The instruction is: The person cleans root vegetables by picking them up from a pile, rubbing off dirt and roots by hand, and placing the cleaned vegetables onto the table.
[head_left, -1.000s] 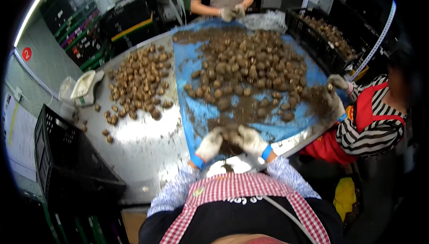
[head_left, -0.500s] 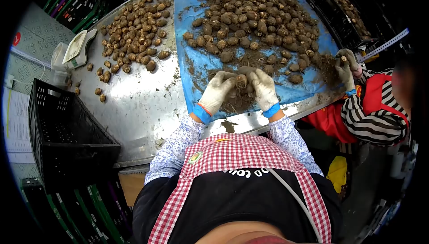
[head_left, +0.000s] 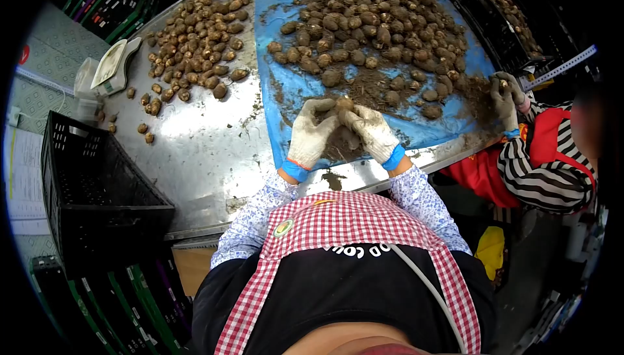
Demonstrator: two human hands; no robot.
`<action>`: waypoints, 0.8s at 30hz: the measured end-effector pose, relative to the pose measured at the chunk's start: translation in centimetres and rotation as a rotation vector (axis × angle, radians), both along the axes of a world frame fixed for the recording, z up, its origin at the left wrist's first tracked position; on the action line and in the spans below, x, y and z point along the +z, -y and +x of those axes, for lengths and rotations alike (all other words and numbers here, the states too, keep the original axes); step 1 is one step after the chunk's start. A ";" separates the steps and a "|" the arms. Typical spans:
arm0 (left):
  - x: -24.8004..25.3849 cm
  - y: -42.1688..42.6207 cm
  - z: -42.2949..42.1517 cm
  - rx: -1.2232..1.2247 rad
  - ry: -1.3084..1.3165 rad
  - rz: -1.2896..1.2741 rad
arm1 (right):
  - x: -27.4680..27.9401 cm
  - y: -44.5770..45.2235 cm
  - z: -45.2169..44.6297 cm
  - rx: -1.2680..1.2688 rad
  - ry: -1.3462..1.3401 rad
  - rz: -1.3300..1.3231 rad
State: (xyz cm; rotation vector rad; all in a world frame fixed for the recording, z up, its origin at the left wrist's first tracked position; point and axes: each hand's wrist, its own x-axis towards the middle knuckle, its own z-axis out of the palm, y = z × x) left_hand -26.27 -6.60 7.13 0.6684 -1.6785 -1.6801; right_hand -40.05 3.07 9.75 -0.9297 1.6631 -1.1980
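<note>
Near the front edge of the blue sheet, a small brown taro is held up between my two gloved hands. My left hand has its fingers curled and its thumb and fingertips at the taro's left side. My right hand pinches the same taro from the right, fingers closed. Both gloves are white and soiled at the fingertips. Beyond my hands lies a large heap of soil-covered taros. Loose dirt and root fibres lie below my hands.
Cleaner taros lie on the metal table at left. A scale and a black crate are beside them. Another crate of taros stands at back right. A co-worker's gloved hands hold a taro at right.
The taro between my hands has shifted slightly left and upward. My right hand has come in closer to my left, and its fingers have turned inward onto the taro.
</note>
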 end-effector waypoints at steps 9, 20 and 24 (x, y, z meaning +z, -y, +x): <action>-2.6 1.5 0.8 -0.107 -0.520 0.854 | -4.0 0.4 -1.8 0.179 -1.035 0.285; -3.9 0.5 -0.1 -0.116 -0.494 0.912 | -0.4 0.6 -1.1 -0.054 -0.157 0.043; -3.3 -0.5 -0.1 -0.052 -0.320 0.673 | -3.1 1.2 -0.1 -0.100 0.390 -0.017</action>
